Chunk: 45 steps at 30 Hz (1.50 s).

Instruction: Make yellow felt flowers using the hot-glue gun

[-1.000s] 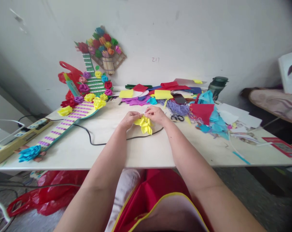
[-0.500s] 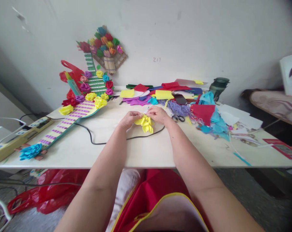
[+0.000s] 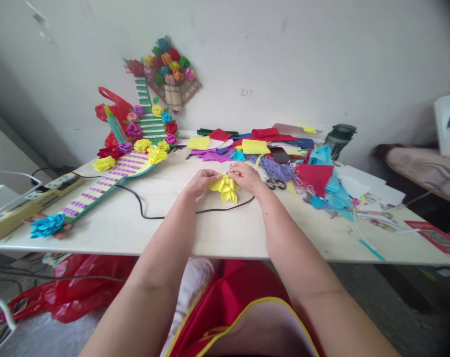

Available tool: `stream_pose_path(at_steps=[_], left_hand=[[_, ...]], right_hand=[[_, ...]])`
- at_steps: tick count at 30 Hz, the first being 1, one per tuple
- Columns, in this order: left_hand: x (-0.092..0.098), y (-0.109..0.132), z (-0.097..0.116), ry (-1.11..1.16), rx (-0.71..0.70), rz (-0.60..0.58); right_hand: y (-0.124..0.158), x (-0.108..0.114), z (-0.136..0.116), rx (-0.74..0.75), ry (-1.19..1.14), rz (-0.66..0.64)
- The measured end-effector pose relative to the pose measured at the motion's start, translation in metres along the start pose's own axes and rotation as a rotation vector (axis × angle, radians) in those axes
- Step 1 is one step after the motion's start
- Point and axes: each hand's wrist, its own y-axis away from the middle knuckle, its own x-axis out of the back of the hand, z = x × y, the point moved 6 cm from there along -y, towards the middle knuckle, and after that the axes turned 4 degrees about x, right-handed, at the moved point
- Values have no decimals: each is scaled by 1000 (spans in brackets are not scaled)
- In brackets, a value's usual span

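Note:
A yellow crepe-paper flower (image 3: 225, 188) with ruffled petals is held between my two hands over the middle of the table. My left hand (image 3: 203, 181) pinches its left side with closed fingers. At its upper right, my right hand (image 3: 244, 175) has its fingertips pressed together on the flower's edge; a small pale bit shows above them, too small to name. A black cable (image 3: 225, 208) runs across the table just below the flower. Scissors (image 3: 276, 184) with dark handles lie right of my right hand.
Left stands a guitar-shaped craft (image 3: 113, 181) with paper flowers, near a power strip (image 3: 34, 206). Coloured paper sheets (image 3: 213, 153), purple string (image 3: 277, 167), a phone (image 3: 280, 155) and a dark bottle (image 3: 339, 139) lie at the back. Blue paper pieces (image 3: 338, 193) are on the right.
The camera view has tilted and shifted slightly. Both hands stay on the yellow flower, with only a small shift of the fingers.

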Motion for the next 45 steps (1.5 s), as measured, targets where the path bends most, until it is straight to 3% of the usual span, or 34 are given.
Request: stream_pose_path(at_steps=[17, 34, 45], left_hand=[[0, -1, -5, 17, 27, -15], [-6, 2, -2, 4, 71, -37], [-3, -1, -4, -44, 41, -16]], right_hand=[[4, 6, -10, -18, 141, -23], [2, 3, -12, -67, 113, -7], [4, 4, -12, -50, 161, -139]])
